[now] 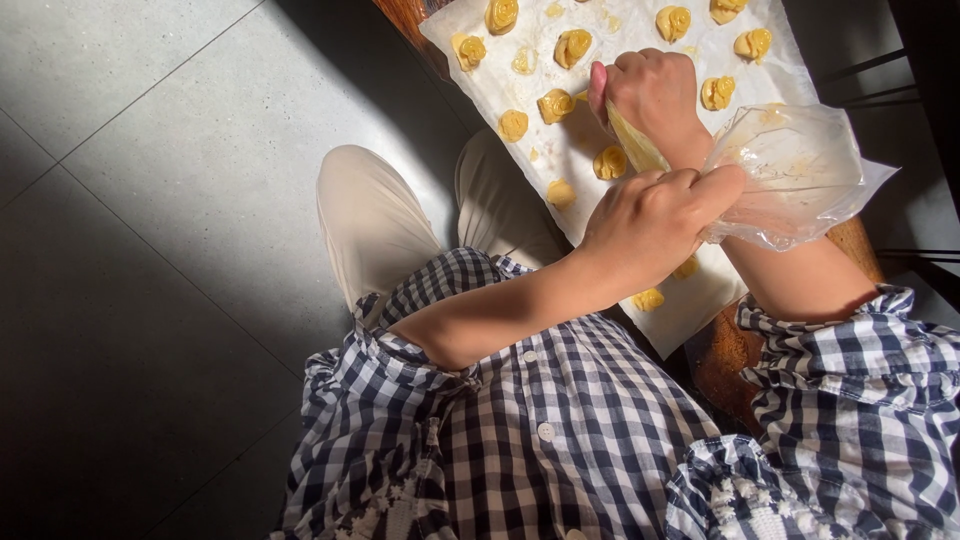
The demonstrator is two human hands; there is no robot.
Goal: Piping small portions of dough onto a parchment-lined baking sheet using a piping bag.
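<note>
While the piping bag [640,150] is gripped by the right hand [655,95] and left hand [650,220], many dough swirls [572,46] are already piped on the paper [690,300], little room being left.

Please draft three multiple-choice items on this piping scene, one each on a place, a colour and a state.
1. Where do the piped dough swirls lie?
A. on white parchment
B. on the grey floor
C. in a bowl

2. What colour are the swirls?
A. brown
B. yellow
C. green

3. How is the clear piping bag held?
A. by nobody
B. by one hand only
C. by both hands

Answers:
1 A, since they dot the white sheet on the wooden table.
2 B, as each piece is yellow.
3 C, because the left hand clutches the bag's upper part and the right hand wraps its tip end.
</note>
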